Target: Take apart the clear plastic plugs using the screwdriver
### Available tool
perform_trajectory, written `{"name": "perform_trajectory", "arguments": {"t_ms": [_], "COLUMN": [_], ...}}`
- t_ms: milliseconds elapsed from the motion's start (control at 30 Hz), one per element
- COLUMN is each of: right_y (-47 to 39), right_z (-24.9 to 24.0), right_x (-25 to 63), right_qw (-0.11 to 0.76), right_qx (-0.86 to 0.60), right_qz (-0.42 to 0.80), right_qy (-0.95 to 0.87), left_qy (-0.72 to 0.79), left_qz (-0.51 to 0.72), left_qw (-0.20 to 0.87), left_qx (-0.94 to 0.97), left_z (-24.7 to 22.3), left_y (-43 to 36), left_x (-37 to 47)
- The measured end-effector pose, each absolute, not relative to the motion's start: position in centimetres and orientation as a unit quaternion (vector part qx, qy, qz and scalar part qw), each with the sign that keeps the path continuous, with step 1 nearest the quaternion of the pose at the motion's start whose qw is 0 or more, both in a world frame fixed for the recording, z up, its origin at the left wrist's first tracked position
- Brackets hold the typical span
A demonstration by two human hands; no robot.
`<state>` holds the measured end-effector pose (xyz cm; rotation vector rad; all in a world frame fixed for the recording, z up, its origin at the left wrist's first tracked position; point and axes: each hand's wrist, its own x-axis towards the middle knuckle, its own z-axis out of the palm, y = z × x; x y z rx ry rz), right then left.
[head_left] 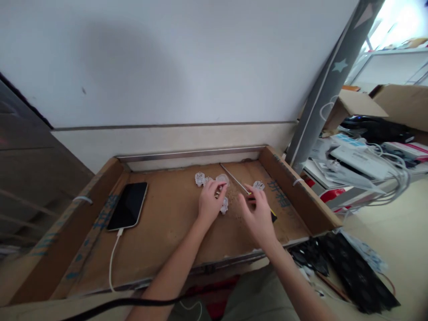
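My left hand [210, 196] is closed in a pinch, with small shiny metal pieces [218, 192] showing between thumb and fingers; their exact kind is too small to make out. Close around it on the cardboard are clear plastic parts: one housing [199, 179] beyond the fingers, a round piece [222, 179], and another housing [224, 205] beside the thumb. My right hand [258, 213] hovers over a screwdriver [234, 178], thumb and fingers apart. The screwdriver's long shaft points away to the left, and its black-and-yellow handle is mostly hidden beneath the hand. A further clear housing [258, 185] lies just past those fingers.
A shallow cardboard tray [167, 223] with raised sides forms the work surface, against a white wall. At its left lies a phone [128, 206] with a white cable [113, 263]. A dark cable [133, 302] crosses the front. Boxes and cables crowd the right side.
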<state>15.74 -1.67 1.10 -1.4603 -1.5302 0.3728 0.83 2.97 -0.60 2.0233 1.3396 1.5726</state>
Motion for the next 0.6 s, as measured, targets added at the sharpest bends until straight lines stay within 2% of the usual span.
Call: {"name": "perform_trajectory", "arguments": {"t_ms": [100,200,300,467,600], "right_y": [2.7,5.9,6.3,4.0,3.0], "right_z": [0.6,-0.3,-0.9,-1.3,-1.3], "right_x": [13.1,11.9,12.2,12.6,11.5], "right_qw": [0.476,0.484,0.533,0.598,0.595], "right_qx": [-0.558,-0.533,-0.533,-0.535,-0.511], "right_qz": [0.255,0.317,0.321,0.288,0.308], "right_qy": [-0.630,-0.618,-0.574,-0.523,-0.539], "left_qy": [0.435,0.438,0.472,0.485,0.520], "left_qz": [0.488,0.486,0.489,0.274,0.238], "left_qw": [0.123,0.121,0.065,0.011,0.015], "left_qx": [0.747,0.746,0.731,0.830,0.820], "left_z": [-0.7,-0.3,0.5,0.5,0.0], "left_y": [2.5,2.4,2.8,2.8,2.0], "left_x": [1.0,-0.2,-2.3,-4.5,-4.6]}}
